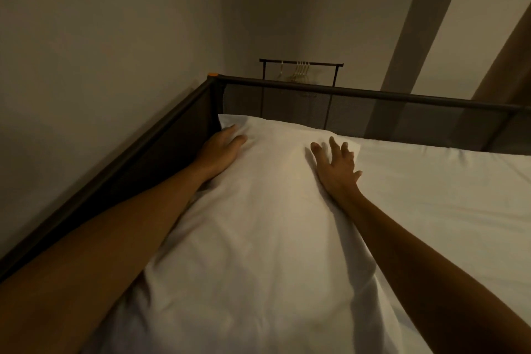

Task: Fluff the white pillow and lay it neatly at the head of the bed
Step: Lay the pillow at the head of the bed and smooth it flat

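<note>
The white pillow [258, 210] lies lengthwise on the bed, its far end against the dark mesh rail at the corner. My left hand [221, 148] rests flat on the pillow's far left corner, fingers together and pressing into the fabric. My right hand [337, 165] lies on the pillow's far right part with fingers spread, palm down. Neither hand grips the pillow. Both forearms stretch along the pillow's sides.
A white sheet [448, 195] covers the mattress to the right. A dark metal rail with mesh [373, 108] runs along the far end and the left side by the wall. Behind it stands a clothes rack [300, 64] with hangers.
</note>
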